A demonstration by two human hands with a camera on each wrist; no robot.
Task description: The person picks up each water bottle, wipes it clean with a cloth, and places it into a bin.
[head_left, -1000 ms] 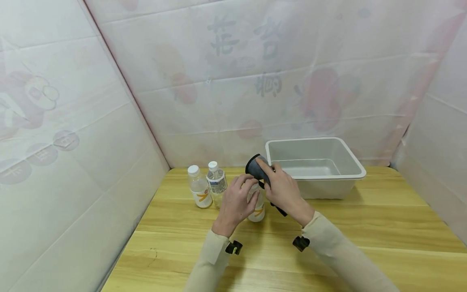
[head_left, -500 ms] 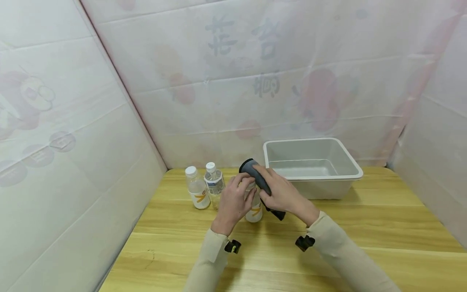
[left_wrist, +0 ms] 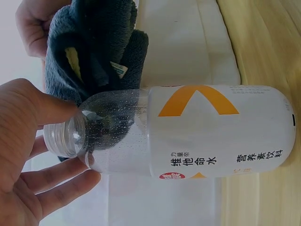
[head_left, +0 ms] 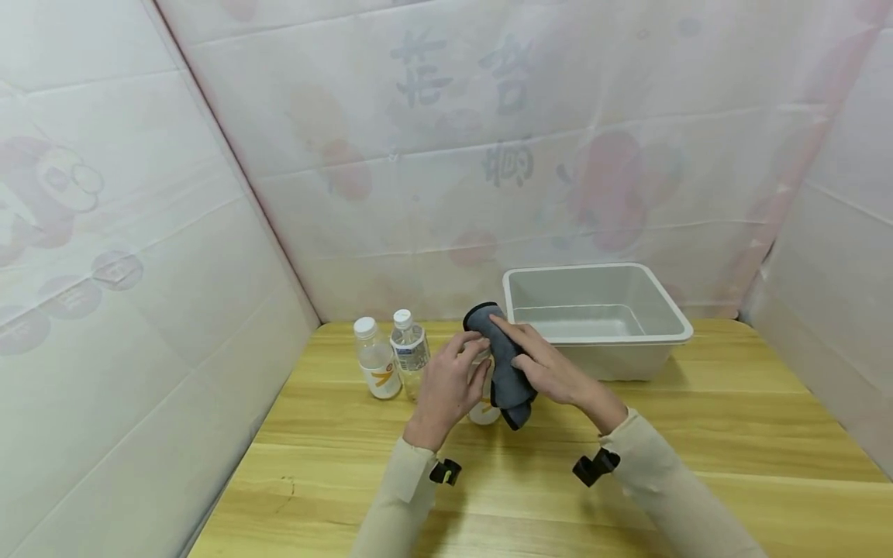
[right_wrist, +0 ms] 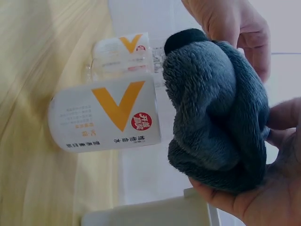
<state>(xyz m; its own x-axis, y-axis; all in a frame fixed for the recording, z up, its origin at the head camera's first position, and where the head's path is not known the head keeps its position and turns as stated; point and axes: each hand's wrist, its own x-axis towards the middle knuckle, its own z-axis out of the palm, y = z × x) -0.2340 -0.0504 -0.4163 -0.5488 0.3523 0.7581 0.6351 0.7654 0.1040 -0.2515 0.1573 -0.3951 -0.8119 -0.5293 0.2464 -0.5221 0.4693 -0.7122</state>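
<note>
A clear bottle with a white label and orange V stands on the table, its bare threaded neck showing in the left wrist view. My left hand holds it at the neck between thumb and fingers. A folded dark grey plush towel with black edging is gripped in my right hand. The towel lies along the bottle's far right side and overlaps its shoulder. In the right wrist view, the bunched towel hides the bottle's upper part.
Left of the hands stand a similar white-capped bottle and a clear ribbed bottle, also with a white cap. A pale grey plastic bin sits at the back right, against the draped wall.
The towel has swung from a tilt across the bottle top to hang down over its right side. My right wrist has shifted right; the left hand has stayed at the neck.
</note>
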